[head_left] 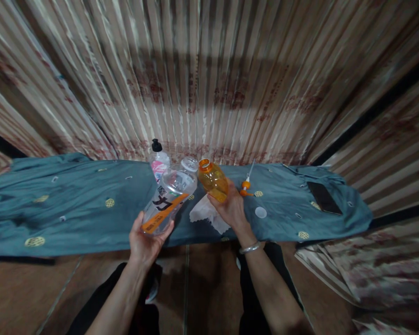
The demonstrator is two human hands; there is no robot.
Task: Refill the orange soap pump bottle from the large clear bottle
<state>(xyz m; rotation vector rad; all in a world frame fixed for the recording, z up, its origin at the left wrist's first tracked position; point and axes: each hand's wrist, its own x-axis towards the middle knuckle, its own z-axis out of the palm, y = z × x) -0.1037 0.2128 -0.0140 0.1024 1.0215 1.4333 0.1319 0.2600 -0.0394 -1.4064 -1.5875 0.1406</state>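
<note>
My left hand grips the lower end of a large clear plastic bottle with an orange label band and dark lettering. It tilts up to the right, and its wide mouth has no cap on it. My right hand, with a silver bangle at the wrist, is wrapped round an orange see-through bottle. That bottle leans left, its open neck close beside the clear bottle's mouth; whether they touch I cannot tell. Below it lies a crumpled white tissue. An orange pump head with a thin tube rests right of my right hand.
A clear bottle with a black cap and pink label stands behind the large one. A round whitish lid and a dark phone lie on the blue-green cloth. Pleated curtains hang behind.
</note>
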